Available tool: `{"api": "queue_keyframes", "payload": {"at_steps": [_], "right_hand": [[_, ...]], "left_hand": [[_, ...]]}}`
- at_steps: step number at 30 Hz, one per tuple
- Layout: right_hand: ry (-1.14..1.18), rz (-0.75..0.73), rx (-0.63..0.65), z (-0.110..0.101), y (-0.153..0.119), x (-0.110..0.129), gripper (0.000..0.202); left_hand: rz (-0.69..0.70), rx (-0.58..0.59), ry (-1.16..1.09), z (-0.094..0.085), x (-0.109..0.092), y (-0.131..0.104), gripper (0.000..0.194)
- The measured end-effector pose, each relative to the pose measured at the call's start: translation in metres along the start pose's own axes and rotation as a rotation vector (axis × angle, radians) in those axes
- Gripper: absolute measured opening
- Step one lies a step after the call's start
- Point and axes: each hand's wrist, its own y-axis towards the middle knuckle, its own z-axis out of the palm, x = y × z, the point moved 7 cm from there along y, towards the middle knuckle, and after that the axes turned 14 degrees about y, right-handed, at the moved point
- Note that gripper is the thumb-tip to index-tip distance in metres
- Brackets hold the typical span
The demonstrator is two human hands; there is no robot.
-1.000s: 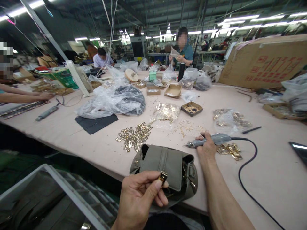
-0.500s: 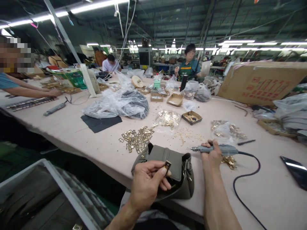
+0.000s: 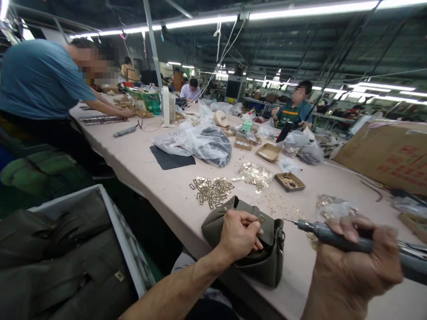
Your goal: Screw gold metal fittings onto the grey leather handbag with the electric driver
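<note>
Right now, the dark green bag (image 3: 262, 269) sits at the table's near edge, upright, its flap lying forward over the top. Your left hand (image 3: 238, 238) is over its front, the forearm slanting up from below the bag, knuckles up and fingers curled. Thumb and forefinger are pinched together on a small gold clasp (image 3: 260, 219) at the bag's flap; you can't tell whether the clasp is pressed against the flap. Your right hand (image 3: 360, 262) is to the bag's right, wrist raised, fingers wrapped firmly around the electric screwdriver (image 3: 323, 231). You hold that tool nearly level, its thin tip pointing left towards the bag and showing just beside it.

Just beyond the bag, to its left, lies a loose pile of metal pieces (image 3: 213, 191). Farther behind it are a plastic bag of gold parts (image 3: 255, 175) and, to the right of that, a small tray (image 3: 290, 182). Well to the bag's left stands a crate (image 3: 122, 240) with more green bags (image 3: 66, 262) inside.
</note>
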Motion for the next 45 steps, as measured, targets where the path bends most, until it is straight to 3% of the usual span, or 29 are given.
{"api": "queue_keyframes", "payload": {"at_steps": [5, 11, 34, 45], "right_hand": [[-0.143, -0.061, 0.104, 0.033, -0.032, -0.005, 0.020], [-0.229, -0.162, 0.207, 0.053, -0.048, -0.007, 0.013], [-0.261, -0.213, 0.358, 0.067, -0.076, -0.016, 0.015], [-0.293, -0.163, 0.594, 0.079, -0.082, -0.017, 0.014]], "left_hand": [[0.026, -0.002, 0.015, -0.001, 0.004, 0.002, 0.016], [0.051, -0.012, 0.030, -0.002, 0.003, 0.000, 0.019], [0.049, -0.008, 0.017, -0.005, 0.009, -0.002, 0.017], [0.037, -0.021, 0.018, -0.006, 0.005, -0.005, 0.020]]}}
